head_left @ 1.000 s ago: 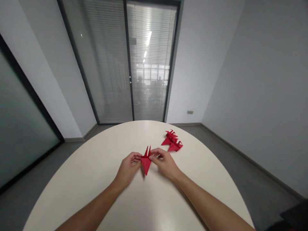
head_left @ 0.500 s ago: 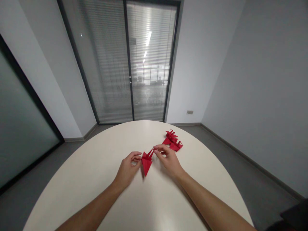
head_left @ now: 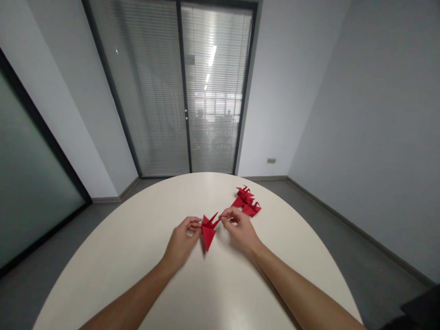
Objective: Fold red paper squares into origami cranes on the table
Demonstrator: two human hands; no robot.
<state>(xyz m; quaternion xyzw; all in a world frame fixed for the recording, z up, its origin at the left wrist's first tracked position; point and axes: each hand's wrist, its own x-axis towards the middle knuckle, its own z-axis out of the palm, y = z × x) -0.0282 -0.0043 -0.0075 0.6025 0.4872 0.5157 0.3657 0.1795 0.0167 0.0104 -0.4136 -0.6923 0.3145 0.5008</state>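
A red origami crane [head_left: 208, 231] is held between my two hands, just above the pale round table [head_left: 154, 261]. My left hand [head_left: 183, 237] pinches its left side with thumb and fingers. At the upper right, the fingertips of my right hand [head_left: 240, 227] are closed on one of its narrow points. A second narrow point stands free beside that one. Past my right hand lies a small group of folded red paper cranes [head_left: 244, 197], touching or overlapping one another.
The table's curved far edge lies beyond the cranes. A glass door with blinds [head_left: 216, 91] stands behind the table, and a wall socket [head_left: 271, 161] sits low on the wall. Something dark [head_left: 421, 309] shows at the lower right corner.
My right fingertips have moved slightly down, drawing one narrow point of the crane outward, so the two points now spread wider apart. The crane has shifted a little left.
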